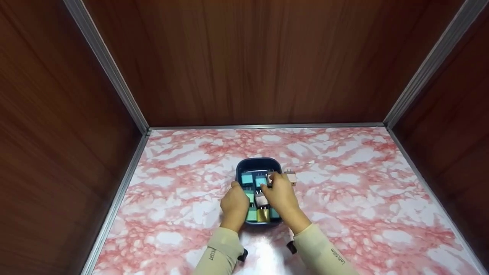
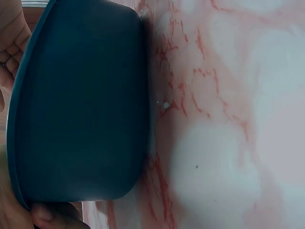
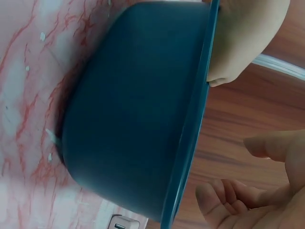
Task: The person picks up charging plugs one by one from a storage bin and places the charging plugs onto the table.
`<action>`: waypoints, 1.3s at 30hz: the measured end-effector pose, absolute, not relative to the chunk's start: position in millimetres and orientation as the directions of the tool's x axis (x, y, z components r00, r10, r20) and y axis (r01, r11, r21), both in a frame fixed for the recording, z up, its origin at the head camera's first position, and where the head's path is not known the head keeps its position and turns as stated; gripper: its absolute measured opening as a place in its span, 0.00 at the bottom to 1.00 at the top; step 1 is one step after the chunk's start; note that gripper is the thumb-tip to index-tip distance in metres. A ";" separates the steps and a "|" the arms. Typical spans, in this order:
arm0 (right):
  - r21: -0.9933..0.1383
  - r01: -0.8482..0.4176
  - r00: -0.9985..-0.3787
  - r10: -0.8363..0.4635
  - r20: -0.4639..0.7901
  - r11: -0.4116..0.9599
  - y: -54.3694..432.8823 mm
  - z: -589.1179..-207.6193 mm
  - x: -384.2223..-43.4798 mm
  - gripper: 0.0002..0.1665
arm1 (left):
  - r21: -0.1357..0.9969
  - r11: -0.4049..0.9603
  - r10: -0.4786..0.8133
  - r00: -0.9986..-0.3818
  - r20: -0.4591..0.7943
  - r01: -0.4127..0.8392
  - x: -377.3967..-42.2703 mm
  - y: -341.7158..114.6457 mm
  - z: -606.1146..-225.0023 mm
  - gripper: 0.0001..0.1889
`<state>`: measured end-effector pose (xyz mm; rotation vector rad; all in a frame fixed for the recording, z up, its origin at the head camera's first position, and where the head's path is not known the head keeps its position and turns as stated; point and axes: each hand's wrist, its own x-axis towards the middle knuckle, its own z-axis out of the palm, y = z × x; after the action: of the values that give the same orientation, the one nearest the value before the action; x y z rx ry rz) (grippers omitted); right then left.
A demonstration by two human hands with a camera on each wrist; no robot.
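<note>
A dark blue plastic basin point(image 1: 258, 165) stands on the table and holds several small plug-in chargers: light blue ones point(image 1: 247, 179), green ones point(image 1: 250, 197), a pale pink one point(image 1: 261, 199) and a gold one point(image 1: 263, 215). My left hand point(image 1: 234, 202) grips the basin's near left side, fingertips curled below the rim in the left wrist view. Over the right rim reaches my right hand point(image 1: 282, 194), thumb and fingers spread apart. The right wrist view shows nothing between them. A pink charger point(image 1: 290, 177) lies outside the basin, by its right side.
The table point(image 1: 183, 183) has a red and white marbled top. Dark wood-grain panels point(image 1: 252, 68) with metal edge strips enclose it at the back, left and right.
</note>
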<state>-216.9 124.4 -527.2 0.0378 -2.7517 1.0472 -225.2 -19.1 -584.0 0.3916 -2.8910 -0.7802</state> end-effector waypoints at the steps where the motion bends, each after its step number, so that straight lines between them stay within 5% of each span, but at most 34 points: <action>1: -0.651 -0.092 -0.982 0.039 0.184 0.754 123.6 -527.7 -216.5 0.19 | 0.509 0.834 -0.280 -0.958 0.055 -0.214 -225.4 -19.0 -583.8 0.16; 39: -0.483 -0.050 -0.997 -0.013 0.079 0.874 106.0 -553.5 -209.3 0.21 | 0.479 0.850 -0.286 -0.955 0.073 -0.218 -226.3 -17.5 -585.1 0.15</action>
<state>-209.3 106.0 -553.5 0.0496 -2.9701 0.7684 -226.3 -17.5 -585.1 0.3950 -2.8844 -0.7220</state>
